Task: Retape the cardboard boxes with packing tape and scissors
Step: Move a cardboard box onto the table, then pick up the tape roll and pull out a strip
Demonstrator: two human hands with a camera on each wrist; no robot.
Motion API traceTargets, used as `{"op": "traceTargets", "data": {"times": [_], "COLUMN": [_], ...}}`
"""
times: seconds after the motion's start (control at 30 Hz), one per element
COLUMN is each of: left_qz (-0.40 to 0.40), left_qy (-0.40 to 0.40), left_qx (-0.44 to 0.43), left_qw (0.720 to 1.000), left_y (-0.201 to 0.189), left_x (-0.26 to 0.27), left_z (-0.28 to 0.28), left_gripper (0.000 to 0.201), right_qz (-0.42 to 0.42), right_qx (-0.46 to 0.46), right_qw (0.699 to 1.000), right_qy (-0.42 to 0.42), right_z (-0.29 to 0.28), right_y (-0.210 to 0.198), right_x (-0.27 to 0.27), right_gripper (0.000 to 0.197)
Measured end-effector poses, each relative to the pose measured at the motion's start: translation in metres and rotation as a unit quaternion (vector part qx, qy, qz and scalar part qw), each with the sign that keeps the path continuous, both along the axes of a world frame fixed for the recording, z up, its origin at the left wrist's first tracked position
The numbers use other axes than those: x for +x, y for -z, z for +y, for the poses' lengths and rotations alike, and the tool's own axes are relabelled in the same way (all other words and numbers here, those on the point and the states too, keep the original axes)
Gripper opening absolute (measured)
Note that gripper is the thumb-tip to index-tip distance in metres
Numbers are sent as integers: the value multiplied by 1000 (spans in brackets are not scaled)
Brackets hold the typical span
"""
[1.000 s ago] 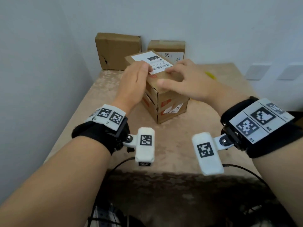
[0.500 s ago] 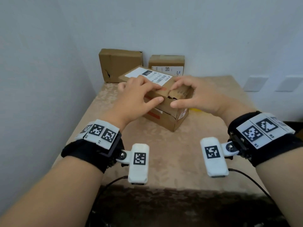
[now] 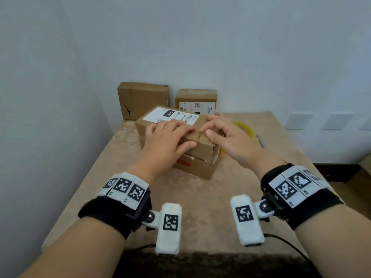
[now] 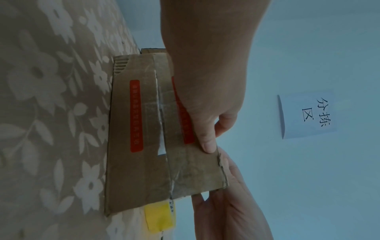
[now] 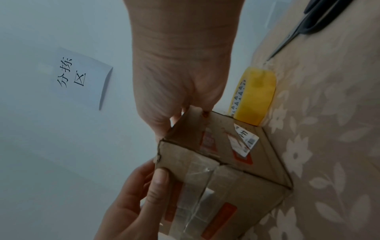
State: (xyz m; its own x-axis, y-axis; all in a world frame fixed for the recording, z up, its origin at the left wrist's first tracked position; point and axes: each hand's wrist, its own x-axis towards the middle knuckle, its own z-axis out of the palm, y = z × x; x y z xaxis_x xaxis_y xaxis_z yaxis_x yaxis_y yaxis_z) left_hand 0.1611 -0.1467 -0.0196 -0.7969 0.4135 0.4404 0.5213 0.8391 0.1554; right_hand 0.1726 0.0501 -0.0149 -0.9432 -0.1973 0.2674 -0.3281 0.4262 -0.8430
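The left hand [image 3: 166, 145] grips the top of the cardboard box [image 3: 200, 165], thumb on its side. The right hand [image 3: 230, 141] curls over the box's torn corner.

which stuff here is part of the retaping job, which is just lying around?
In the job:
- labelled cardboard box, held at its top edge by the left hand and right hand
- yellow packing tape roll, beside the box
- scissors, on the table
- two more cardboard boxes against the wall

Just there:
- paper sign on the wall
- floral tablecloth
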Motion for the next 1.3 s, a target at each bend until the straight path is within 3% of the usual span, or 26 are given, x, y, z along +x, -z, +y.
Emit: {"op": "traceTargets", "data": {"times": [0.13, 0.3, 0.43, 0.5, 0.57, 0.7, 0.77, 0.87, 0.93, 1.1, 1.2, 1.3], "left_qz": [11, 5, 6, 7, 2, 30, 37, 44, 45, -3, -97, -152], "left_qy": [-9, 142, 134, 129, 121, 93, 45, -8, -22, -28, 8, 99], "left_qx": [10, 145, 164, 164, 152, 91, 67, 58, 53, 40, 175, 306], "left_qw": [1000, 979, 977, 978, 981, 991, 996, 997, 997, 999, 980, 935], "left_y": [0, 1, 2, 2, 1, 1, 1, 2, 2, -6, -18, -33], "left_x": [-1, -6, -10, -11, -8, -5, -6, -6, -8, -11, -2, 16], "left_z": [2, 12, 21, 23, 25, 27, 30, 34, 36, 38, 39, 44], "left_gripper": [41, 34, 31, 26, 22, 28, 29, 30, 31, 39, 44, 36], "right_qz": [1, -13, -18, -3, -7, -94, -80, -63, -46, 6, 15, -38], "right_qx": [-49, -93, -107, -37, 116, 386, 435, 448, 440, 301, 254, 42], "right_qw": [999, 995, 987, 982, 973, 904, 882, 875, 883, 946, 963, 998], "right_qy": [12, 29, 116, 184, 201, 160, 164, 173, 156, 122, 91, 2], "right_z": [-2, 5, 20, 29, 41, 58, 61, 65, 66, 76, 89, 91], "right_y": [4, 1, 4, 8, 16, 38, 41, 38, 36, 3, -22, -38], "right_x": [-7, -16, -21, -22, -25, -26, -25, -27, -28, -23, -4, 25], "right_gripper": [18, 15, 16, 21, 32, 63, 61, 51, 43, 22, 40, 26]}}
